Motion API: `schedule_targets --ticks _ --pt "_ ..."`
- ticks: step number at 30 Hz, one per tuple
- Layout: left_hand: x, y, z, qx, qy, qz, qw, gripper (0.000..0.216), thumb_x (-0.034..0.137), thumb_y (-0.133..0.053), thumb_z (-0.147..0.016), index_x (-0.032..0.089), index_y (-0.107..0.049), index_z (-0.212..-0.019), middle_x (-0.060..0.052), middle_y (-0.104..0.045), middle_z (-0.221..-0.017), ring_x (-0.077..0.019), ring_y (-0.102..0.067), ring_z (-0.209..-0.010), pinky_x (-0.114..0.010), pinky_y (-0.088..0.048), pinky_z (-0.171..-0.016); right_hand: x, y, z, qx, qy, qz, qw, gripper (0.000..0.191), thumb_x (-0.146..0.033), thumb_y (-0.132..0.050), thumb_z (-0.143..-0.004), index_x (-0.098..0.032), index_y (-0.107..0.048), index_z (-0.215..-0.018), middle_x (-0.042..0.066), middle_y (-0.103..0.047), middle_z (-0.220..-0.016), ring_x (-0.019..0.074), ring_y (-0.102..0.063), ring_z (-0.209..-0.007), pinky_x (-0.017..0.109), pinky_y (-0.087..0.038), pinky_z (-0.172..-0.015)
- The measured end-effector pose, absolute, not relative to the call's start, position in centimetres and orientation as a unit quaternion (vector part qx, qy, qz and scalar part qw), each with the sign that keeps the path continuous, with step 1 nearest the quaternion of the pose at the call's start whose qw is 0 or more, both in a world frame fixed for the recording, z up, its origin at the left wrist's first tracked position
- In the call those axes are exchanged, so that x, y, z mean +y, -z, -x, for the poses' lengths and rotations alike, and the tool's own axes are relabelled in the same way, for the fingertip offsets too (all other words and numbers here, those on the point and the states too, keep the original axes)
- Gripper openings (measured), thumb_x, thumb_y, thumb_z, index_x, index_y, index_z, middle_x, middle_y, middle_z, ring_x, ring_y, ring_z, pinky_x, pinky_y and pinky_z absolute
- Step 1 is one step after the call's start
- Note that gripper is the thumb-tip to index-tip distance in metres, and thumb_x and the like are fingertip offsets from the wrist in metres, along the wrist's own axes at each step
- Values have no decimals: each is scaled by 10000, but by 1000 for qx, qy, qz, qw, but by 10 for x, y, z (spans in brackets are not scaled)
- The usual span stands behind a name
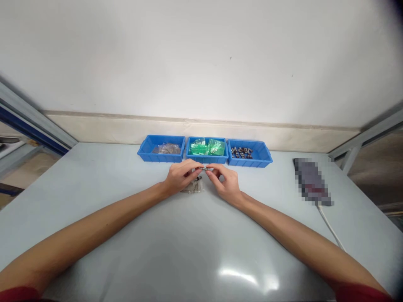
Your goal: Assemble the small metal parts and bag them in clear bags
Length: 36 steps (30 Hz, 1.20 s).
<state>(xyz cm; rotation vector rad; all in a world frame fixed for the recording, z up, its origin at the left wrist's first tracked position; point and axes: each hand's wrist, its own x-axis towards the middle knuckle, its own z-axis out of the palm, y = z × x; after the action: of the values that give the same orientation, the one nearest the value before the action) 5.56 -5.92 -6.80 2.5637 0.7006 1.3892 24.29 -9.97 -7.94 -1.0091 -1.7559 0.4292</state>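
Observation:
Between the fingertips of my left hand (180,176) and my right hand (226,183) is a small metal cylindrical part (204,168), pinched at both ends and held level above the table. Its exact kind is too small to make out. Just under my left hand lies a clear plastic bag (193,187) with small pieces in it. A dark little cylindrical part (198,178) rests at the bag's upper edge, partly hidden by my left fingers.
Three blue bins stand in a row by the wall: the left bin (161,157) holds clear bags, the middle bin (207,160) green bags, the right bin (261,161) small metal parts. A pixelated dark object (311,180) with a white cable (330,228) lies rightward on the grey table (176,247).

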Motion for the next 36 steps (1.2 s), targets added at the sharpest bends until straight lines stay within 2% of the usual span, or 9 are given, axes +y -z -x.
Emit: schedule_targets --ticks 11,18,29,33,36 --pt "-59 68 -57 229 -471 -849 77 115 199 -566 -895 134 -654 -933 -54 -705 -802 -73 -525 -542 -182 -438 -542 -99 80 -243 -728 -187 415 513 194 -281 -526 -908 -184 -638 -1033 -8 -600 -650 107 -516 -543 230 -441 -557" --pt "-59 68 -57 230 -475 -846 75 119 201 -547 -907 152 -656 -912 -41 -708 -804 -94 -596 -636 -193 -462 -609 -100 79 -243 -729 -189 416 510 188 -266 -533 -903 -184 -636 -1038 -19 -582 -649 105 -520 -556 227 -439 -577" --pt "-59 68 -57 236 -465 -850 74 135 227 -541 -917 144 -647 -918 -41 -697 -795 -77 -557 -580 -182 -449 -575 -101 79 -243 -731 -188 410 512 190 -263 -516 -909 -183 -628 -1040 -19 -573 -643 101 -497 -541 228 -419 -556" --pt "-59 68 -56 235 -464 -850 76 124 226 -542 -916 147 -638 -923 -34 -690 -791 -72 -542 -566 -179 -446 -571 -101 74 -241 -681 -258 428 535 172 -292 -545 -890 -191 -626 -1003 -33 -540 -616 97 -489 -536 233 -413 -554" --pt "-59 68 -55 234 -467 -848 83 100 197 -549 -909 148 -633 -930 -33 -690 -800 -65 -531 -551 -173 -438 -553 -92 62 -243 -545 -379 437 607 179 -359 -567 -872 -195 -599 -938 -74 -455 -516 83 -440 -436 217 -364 -453"
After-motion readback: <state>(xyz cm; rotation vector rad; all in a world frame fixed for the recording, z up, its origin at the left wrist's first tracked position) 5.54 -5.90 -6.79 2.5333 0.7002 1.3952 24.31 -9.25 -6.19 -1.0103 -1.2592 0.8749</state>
